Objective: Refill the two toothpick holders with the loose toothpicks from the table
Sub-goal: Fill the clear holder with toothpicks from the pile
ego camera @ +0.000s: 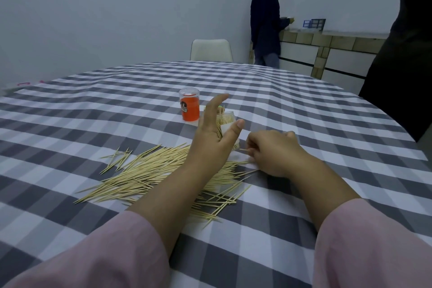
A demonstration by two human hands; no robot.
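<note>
A: Start at the left hand (pixel 214 138). Its fingers are spread wide and fairly straight, thumb out to the side, held against the near side of the clear holder (pixel 225 124). Is it gripping? I judge not; it looks more like it is steadying or reaching for it.

B: And the right hand (pixel 272 149) is curled down just beside it, pinching a few toothpicks whose tips poke out at the fingers (pixel 251 147).

A: So the risk is there. If the clear holder is only propped, a push from the toothpicks going in could tip it and spill what it already has.

B: It does look partly filled; sticks show at its mouth. Thin sticks held loosely may also fan out and miss the opening.

A: The left forearm lies right over the loose toothpicks (pixel 149 173) on the counter (pixel 93 110). A drag of the pink sleeve (pixel 112 252) could sweep them toward the near edge.

B: The orange holder (pixel 189 107) stands upright just behind the clear one, close to touching it. I cannot tell whether it is filled. A knock on one could topple the other.

A: The checked cloth is rumpled too, so neither stands very firmly.
</note>
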